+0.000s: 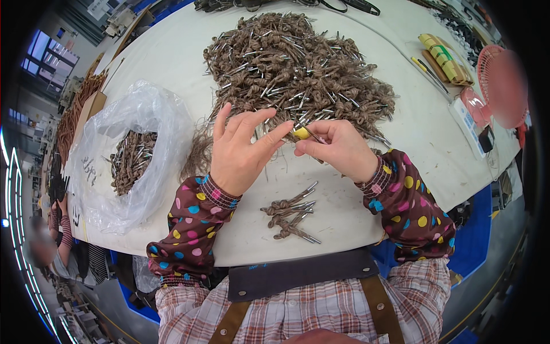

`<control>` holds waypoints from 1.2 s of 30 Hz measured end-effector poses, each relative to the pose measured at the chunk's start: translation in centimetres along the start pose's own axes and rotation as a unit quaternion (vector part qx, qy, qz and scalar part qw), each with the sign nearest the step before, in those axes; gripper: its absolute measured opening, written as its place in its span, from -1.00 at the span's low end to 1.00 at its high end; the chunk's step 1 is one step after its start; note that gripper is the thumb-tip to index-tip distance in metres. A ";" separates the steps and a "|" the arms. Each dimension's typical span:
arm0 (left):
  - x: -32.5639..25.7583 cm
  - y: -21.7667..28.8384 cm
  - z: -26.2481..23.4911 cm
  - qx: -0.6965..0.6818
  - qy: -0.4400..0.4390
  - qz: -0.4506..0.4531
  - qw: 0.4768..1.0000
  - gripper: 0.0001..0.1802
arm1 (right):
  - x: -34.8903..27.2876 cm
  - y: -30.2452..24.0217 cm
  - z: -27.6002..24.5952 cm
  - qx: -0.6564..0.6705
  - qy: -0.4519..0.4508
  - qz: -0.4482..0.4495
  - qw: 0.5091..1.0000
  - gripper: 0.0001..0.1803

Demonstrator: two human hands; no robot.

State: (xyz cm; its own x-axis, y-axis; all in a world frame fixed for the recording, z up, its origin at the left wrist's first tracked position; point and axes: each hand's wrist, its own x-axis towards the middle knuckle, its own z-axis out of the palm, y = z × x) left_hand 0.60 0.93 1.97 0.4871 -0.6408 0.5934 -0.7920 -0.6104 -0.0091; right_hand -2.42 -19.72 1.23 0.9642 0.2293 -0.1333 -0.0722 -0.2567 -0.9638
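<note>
My left hand [243, 150] is raised over the near side of a heap of knotted brown cords [286, 63] with silver metal tips. Its outer fingers are spread. The forefinger reaches to a small yellow piece [301, 133], and whatever is pinched there is too small to make out. My right hand [341, 150] is closed, thumb against forefinger, on a thin dark piece [315, 136] that meets the yellow one. Below both hands, several knotted cords [286, 215] with metal tips lie in a small group on the white table [344, 223].
On the left stands an open clear plastic bag [166, 109] with more knotted cords inside. At the right are yellow bundles [444, 60], a pen-like tool [429, 74], a white scale-like device [467, 126] and a pink basket [487, 63]. Another person [48, 246] is at far left.
</note>
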 end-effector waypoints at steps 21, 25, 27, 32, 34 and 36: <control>-0.3 -0.4 0.3 -0.243 0.001 -0.128 0.961 -0.96 | 0.0 1.1 0.9 0.063 -0.054 -0.067 0.994 -0.66; -0.4 -0.4 0.4 -0.258 0.016 -0.133 0.957 -0.94 | -0.5 0.4 0.9 -0.148 0.086 -0.180 0.969 -0.61; -0.4 -0.4 0.3 -0.247 0.011 -0.129 0.960 -0.93 | -0.8 -0.1 0.9 -0.217 0.129 -0.203 0.946 -0.61; -0.5 0.0 0.8 -0.238 -0.003 -0.115 0.965 -0.92 | -1.0 -0.4 1.3 -0.321 0.118 -0.265 0.902 -0.72; -0.4 0.3 0.7 -0.241 -0.009 -0.112 0.964 -0.91 | -0.8 -0.3 1.4 -0.339 0.130 -0.258 0.895 -0.73; -0.4 0.4 0.7 -0.236 -0.017 -0.109 0.965 -0.91 | -0.8 -0.2 1.5 -0.357 0.141 -0.253 0.888 -0.75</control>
State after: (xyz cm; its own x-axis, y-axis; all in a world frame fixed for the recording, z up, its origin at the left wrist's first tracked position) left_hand 0.37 0.57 1.14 0.6661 -0.5409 0.5136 -0.7453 -0.4564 0.4860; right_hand -3.57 -18.41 1.15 0.8603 0.2659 0.4349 0.4709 -0.7414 -0.4782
